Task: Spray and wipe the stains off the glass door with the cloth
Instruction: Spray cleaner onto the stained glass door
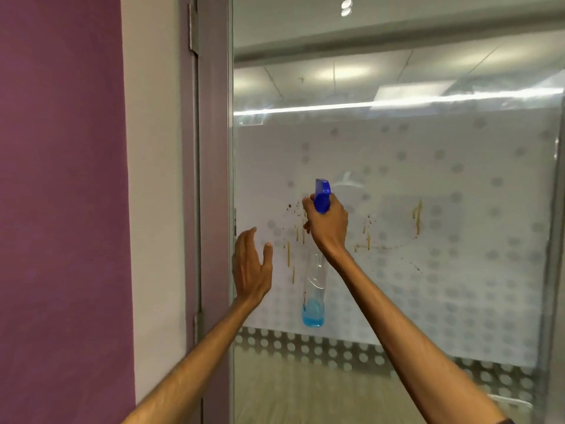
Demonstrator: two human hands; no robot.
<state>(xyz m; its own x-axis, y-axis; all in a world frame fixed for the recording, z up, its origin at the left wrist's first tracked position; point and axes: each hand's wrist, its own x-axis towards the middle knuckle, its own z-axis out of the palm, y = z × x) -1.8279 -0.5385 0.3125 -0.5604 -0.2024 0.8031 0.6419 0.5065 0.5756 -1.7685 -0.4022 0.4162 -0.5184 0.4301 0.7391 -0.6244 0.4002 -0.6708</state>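
Note:
The glass door (428,286) fills the right of the view, with a frosted dotted band across its middle. Yellow-brown drips and dark specks, the stains (417,217), mark the band from behind my hands to the right. My right hand (328,223) is shut on the neck of a clear spray bottle (315,289) with a blue trigger head and a little blue liquid at the bottom, its nozzle held close to the glass. My left hand (252,267) is raised beside it, fingers apart, holding nothing. No cloth is in view.
A grey door frame (214,179) with a hinge at the top runs down left of the glass. Left of it are a white strip of wall and a purple wall (61,209). Ceiling lights reflect in the upper glass.

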